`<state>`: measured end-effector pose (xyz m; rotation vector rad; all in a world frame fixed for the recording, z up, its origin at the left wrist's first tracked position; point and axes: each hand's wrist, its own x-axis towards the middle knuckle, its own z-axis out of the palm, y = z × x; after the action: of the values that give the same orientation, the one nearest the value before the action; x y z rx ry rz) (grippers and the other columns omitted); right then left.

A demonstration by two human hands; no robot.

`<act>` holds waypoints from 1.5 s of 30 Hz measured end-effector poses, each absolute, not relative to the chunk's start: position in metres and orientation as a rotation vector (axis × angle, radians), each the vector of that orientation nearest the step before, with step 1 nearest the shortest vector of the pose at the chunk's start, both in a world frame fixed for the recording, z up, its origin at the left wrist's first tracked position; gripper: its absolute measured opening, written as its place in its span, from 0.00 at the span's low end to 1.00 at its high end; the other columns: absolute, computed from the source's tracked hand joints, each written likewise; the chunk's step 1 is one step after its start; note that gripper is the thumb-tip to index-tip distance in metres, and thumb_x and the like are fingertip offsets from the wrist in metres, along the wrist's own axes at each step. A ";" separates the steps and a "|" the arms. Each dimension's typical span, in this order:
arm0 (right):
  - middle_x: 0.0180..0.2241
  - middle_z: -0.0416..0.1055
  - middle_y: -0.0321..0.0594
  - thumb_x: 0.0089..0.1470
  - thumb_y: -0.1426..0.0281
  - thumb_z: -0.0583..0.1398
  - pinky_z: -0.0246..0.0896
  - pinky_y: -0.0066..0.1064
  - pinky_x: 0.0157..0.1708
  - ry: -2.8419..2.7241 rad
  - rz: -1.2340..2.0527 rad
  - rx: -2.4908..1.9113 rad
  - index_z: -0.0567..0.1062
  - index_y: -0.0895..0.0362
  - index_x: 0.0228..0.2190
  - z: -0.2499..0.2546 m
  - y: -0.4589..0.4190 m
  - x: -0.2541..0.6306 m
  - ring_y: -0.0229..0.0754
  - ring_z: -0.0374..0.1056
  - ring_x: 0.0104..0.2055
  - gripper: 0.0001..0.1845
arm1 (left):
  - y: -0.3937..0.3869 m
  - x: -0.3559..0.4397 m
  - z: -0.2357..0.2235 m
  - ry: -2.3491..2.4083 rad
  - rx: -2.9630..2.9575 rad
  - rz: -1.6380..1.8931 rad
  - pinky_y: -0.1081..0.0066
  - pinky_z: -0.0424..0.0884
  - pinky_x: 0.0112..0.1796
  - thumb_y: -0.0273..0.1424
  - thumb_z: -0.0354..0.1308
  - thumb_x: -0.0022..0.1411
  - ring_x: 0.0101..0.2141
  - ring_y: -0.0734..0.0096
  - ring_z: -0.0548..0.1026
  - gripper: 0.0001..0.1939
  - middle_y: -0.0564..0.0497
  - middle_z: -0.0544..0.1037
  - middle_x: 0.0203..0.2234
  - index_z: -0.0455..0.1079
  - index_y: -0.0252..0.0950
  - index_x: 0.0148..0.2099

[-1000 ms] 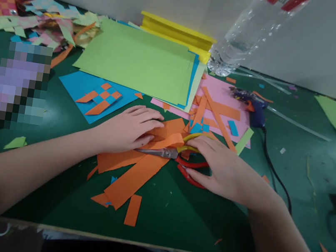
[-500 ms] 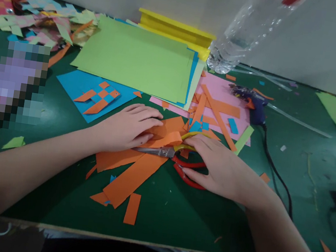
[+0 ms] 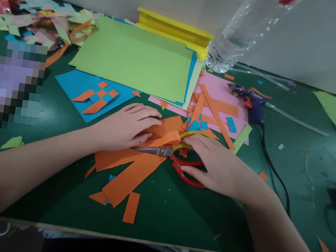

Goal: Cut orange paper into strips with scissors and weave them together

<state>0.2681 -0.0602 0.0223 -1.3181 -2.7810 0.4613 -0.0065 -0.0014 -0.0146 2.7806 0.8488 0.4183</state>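
Observation:
My right hand is closed around the handles of a pair of scissors, one yellow loop and one red. The scissor blades point left along a sheet of orange paper, and their tips lie close to my left thumb. A cut strip curls up over the blades near the pivot. My left hand rests on the paper with its fingers bent over it, pressing it to the table; its fingertips partly hide the sheet. Below the blades lies a wide orange strip, with a small orange rectangle beside it.
A woven paper fish lies on blue paper at left. Behind are stacked green sheets, a yellow holder and a plastic bottle. At right is a glue gun with its cord. A pixelated object lies far left.
The scissors have crept slightly left along the orange paper. My left hand stays on the sheet, and the whole view has drifted a little.

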 end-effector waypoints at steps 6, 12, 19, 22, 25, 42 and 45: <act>0.53 0.71 0.52 0.60 0.60 0.58 0.65 0.47 0.53 -2.785 0.454 -1.323 0.67 0.61 0.53 0.022 -0.061 0.268 0.54 0.68 0.56 0.24 | -0.002 -0.007 -0.015 0.847 2.781 0.424 0.56 0.61 0.59 0.30 0.49 0.69 0.58 0.57 0.65 0.17 0.43 0.68 0.58 0.65 0.33 0.58; 0.52 0.72 0.50 0.59 0.59 0.59 0.66 0.47 0.52 -2.765 0.493 -1.328 0.68 0.59 0.53 0.021 -0.059 0.269 0.54 0.69 0.54 0.24 | -0.001 -0.007 -0.016 0.842 2.783 0.427 0.56 0.61 0.59 0.30 0.50 0.69 0.58 0.58 0.65 0.17 0.43 0.68 0.58 0.65 0.34 0.58; 0.52 0.72 0.51 0.58 0.59 0.59 0.66 0.47 0.52 -2.757 0.506 -1.338 0.68 0.59 0.52 0.022 -0.060 0.269 0.54 0.69 0.54 0.25 | -0.002 -0.006 -0.013 0.853 2.784 0.404 0.56 0.61 0.59 0.30 0.49 0.69 0.58 0.58 0.66 0.17 0.44 0.69 0.58 0.65 0.34 0.58; 0.52 0.72 0.51 0.59 0.58 0.58 0.67 0.48 0.51 -2.766 0.510 -1.332 0.68 0.59 0.52 0.023 -0.060 0.268 0.54 0.69 0.54 0.25 | -0.002 -0.006 -0.012 0.854 2.779 0.389 0.56 0.61 0.59 0.30 0.49 0.69 0.57 0.58 0.66 0.17 0.43 0.69 0.58 0.65 0.34 0.57; 0.53 0.72 0.52 0.59 0.58 0.58 0.67 0.48 0.51 -2.771 0.513 -1.321 0.68 0.60 0.53 0.024 -0.059 0.268 0.55 0.69 0.54 0.25 | -0.002 -0.006 -0.012 0.846 2.775 0.391 0.56 0.62 0.58 0.30 0.48 0.69 0.57 0.57 0.66 0.17 0.43 0.68 0.58 0.65 0.34 0.58; 0.51 0.72 0.51 0.59 0.58 0.58 0.67 0.47 0.49 -2.767 0.506 -1.313 0.69 0.60 0.52 0.024 -0.059 0.268 0.54 0.70 0.52 0.24 | -0.002 -0.006 -0.011 0.862 2.769 0.368 0.56 0.61 0.59 0.31 0.48 0.69 0.58 0.57 0.65 0.17 0.44 0.68 0.58 0.65 0.35 0.57; 0.51 0.72 0.50 0.59 0.57 0.58 0.67 0.47 0.50 -2.768 0.509 -1.314 0.69 0.59 0.52 0.024 -0.059 0.268 0.54 0.70 0.52 0.24 | -0.002 -0.007 -0.010 0.864 2.763 0.363 0.56 0.60 0.59 0.31 0.48 0.69 0.58 0.57 0.65 0.17 0.43 0.68 0.58 0.65 0.36 0.58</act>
<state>0.2684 -0.0590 0.0237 -1.3139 -2.7678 0.5093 -0.0066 -0.0018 -0.0102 2.7631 0.8644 0.3632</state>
